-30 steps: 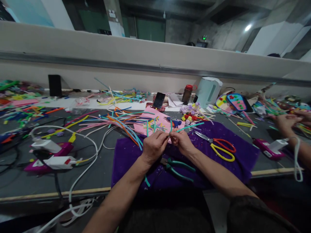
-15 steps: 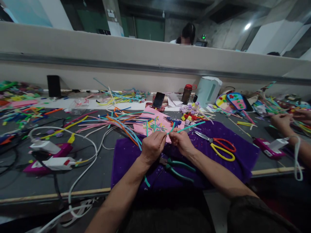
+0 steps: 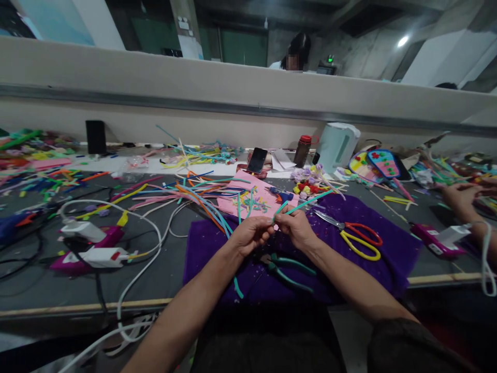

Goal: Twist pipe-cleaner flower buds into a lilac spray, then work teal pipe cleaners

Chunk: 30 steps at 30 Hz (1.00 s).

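Between my two hands is a teal pipe cleaner (image 3: 310,202), bent, with one long end slanting up to the right and a shorter end beside it. My left hand (image 3: 254,234) has its thumb and fingers closed on the pipe cleaner's near part. My right hand (image 3: 295,226) pinches it just beside, close to the left fingertips. Below them, green-handled pliers (image 3: 293,273) lie on a purple cloth (image 3: 388,259). Scissors (image 3: 351,235) with one red and one yellow handle rest to the right. Behind, a pink sheet (image 3: 229,203) carries small cut pieces of several colours.
Long pipe cleaners (image 3: 205,199) are heaped to the left, near white cables and a magenta power strip (image 3: 112,235). At the back stand a phone (image 3: 258,160), a red-capped bottle (image 3: 302,151) and a pale kettle (image 3: 338,146). A co-worker's hands (image 3: 460,197) are at far right.
My left hand has turned so its fingers curl underneath, still at the pipe cleaner. The pipe cleaner's short end now leans more to the right. The whole view has shifted slightly.
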Tool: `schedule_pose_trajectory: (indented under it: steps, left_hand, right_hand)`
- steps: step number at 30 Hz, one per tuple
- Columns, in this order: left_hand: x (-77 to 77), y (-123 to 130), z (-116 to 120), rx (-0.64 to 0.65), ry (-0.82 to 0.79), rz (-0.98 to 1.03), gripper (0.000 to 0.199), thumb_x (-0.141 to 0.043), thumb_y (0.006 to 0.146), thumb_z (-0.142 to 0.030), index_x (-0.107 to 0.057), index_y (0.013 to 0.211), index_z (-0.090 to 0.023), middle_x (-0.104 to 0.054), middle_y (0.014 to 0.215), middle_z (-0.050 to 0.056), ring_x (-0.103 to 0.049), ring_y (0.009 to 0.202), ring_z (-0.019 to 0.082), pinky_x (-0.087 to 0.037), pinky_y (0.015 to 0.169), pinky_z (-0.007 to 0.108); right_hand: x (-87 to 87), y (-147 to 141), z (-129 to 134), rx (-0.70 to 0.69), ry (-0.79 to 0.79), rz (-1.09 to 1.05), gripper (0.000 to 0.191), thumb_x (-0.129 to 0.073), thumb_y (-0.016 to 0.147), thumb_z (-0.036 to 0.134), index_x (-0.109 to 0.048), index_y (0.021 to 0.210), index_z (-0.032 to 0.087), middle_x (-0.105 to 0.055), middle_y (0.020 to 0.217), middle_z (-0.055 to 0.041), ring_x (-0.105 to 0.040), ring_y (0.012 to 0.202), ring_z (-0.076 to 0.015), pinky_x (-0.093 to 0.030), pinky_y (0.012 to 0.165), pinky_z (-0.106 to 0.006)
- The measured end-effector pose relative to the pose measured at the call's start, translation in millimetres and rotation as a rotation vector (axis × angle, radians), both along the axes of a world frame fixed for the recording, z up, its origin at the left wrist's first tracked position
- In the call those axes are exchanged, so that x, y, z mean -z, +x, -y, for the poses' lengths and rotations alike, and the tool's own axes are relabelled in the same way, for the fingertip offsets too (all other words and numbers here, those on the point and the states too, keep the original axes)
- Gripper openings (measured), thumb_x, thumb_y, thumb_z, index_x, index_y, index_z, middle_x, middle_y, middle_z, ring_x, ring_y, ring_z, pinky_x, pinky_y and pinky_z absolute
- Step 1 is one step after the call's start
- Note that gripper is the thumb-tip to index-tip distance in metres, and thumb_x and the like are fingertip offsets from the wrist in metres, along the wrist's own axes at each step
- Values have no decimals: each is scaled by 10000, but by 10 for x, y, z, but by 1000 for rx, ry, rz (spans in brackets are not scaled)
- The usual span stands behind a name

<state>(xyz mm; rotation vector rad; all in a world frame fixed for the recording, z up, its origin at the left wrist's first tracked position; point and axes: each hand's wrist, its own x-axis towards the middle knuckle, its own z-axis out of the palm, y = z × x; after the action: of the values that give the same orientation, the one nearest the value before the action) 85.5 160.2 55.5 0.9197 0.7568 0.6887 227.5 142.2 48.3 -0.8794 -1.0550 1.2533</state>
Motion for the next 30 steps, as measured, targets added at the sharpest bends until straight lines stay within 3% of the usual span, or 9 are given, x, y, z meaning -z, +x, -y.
schedule_pose_trajectory:
  steps: [3, 8, 11, 15, 20, 30]
  left_hand:
    - [11, -5, -2, -22, 35, -12, 145, -609, 654, -260, -573, 674, -121, -570, 555, -10, -438, 378, 29, -304, 347, 136]
    - [-17, -9, 83, -227, 509, -214, 241, -614, 663, -329, -626, 829, -154, -619, 673, 3, -498, 487, 70, -370, 426, 173]
    - [-12, -11, 109, -317, 744, -376, 202, -588, 686, -326, -647, 795, -167, -629, 697, 4, -526, 574, 97, -394, 507, 192]
    - [4, -18, 116, -336, 921, -509, 177, -539, 731, -320, -642, 748, -178, -621, 662, -3, -544, 612, 116, -404, 569, 208]
    - [16, -4, 135, -355, 1169, -680, 153, -502, 769, -267, -615, 844, -197, -638, 772, 17, -573, 711, 131, -421, 662, 230]
    - [119, 3, 98, -393, 1639, -993, 181, -414, 822, -205, -571, 904, -169, -616, 783, 64, -571, 765, 158, -404, 678, 253]
  right_hand:
    - [7, 5, -12, 21, 27, 13, 146, -632, 609, 209, -501, 569, 158, -446, 402, 64, -319, 339, -47, -212, 360, -198]
    - [13, 9, -10, 23, 43, 33, 149, -610, 631, 215, -489, 562, 162, -423, 387, 66, -300, 338, -48, -202, 364, -206]
    - [22, 7, -7, 6, 38, 45, 139, -603, 638, 216, -495, 568, 164, -413, 383, 67, -300, 336, -50, -204, 362, -208]
    - [24, 6, -11, 8, 15, 71, 143, -601, 637, 235, -498, 567, 165, -427, 403, 61, -312, 337, -51, -214, 358, -208]
    - [24, 8, -17, 12, 13, 84, 130, -611, 618, 222, -507, 567, 165, -424, 393, 65, -327, 336, -54, -215, 353, -202]
    - [36, -17, -48, 25, -38, 37, 161, -614, 611, 242, -480, 564, 166, -420, 391, 71, -320, 328, -47, -216, 342, -190]
